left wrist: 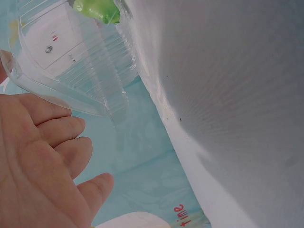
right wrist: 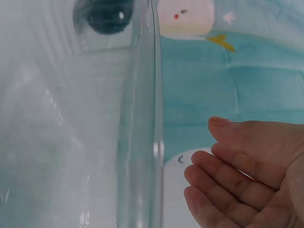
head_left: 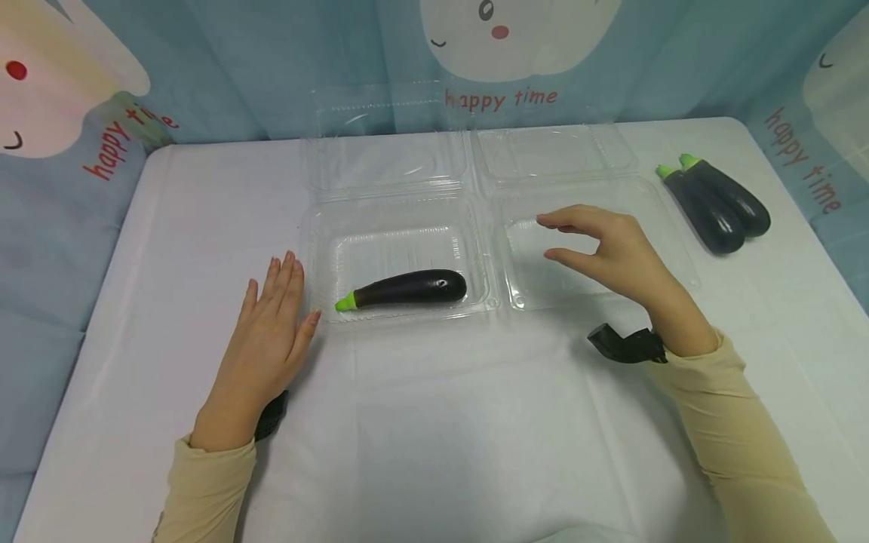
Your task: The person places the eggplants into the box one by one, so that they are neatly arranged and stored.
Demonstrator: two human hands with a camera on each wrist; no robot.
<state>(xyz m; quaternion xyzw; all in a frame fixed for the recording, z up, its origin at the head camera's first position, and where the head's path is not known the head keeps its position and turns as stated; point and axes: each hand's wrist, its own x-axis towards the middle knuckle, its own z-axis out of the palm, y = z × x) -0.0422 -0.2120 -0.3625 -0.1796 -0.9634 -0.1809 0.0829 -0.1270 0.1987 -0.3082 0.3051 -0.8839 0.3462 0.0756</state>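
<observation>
A dark eggplant (head_left: 414, 287) with a green stem lies along the near side of a clear plastic clamshell container (head_left: 394, 245), whose lid is folded back. Beside that container's left edge, my left hand (head_left: 265, 358) has its fingers straight and holds nothing. In the left wrist view, the green stem (left wrist: 97, 9) shows above the fingers (left wrist: 71, 130). My right hand (head_left: 611, 245) hovers over a second clear container (head_left: 526, 241), thumb and fingers apart with nothing between them. In the right wrist view, the container wall (right wrist: 140, 142) stands left of the fingertips, with an eggplant's end (right wrist: 111, 16) beyond.
Two more eggplants (head_left: 706, 215) lie side by side at the table's right. The raised lids (head_left: 387, 162) of both containers lean toward the back edge. A white cloth (head_left: 421, 422) covers the table, and a blue printed curtain (head_left: 258, 60) hangs behind it.
</observation>
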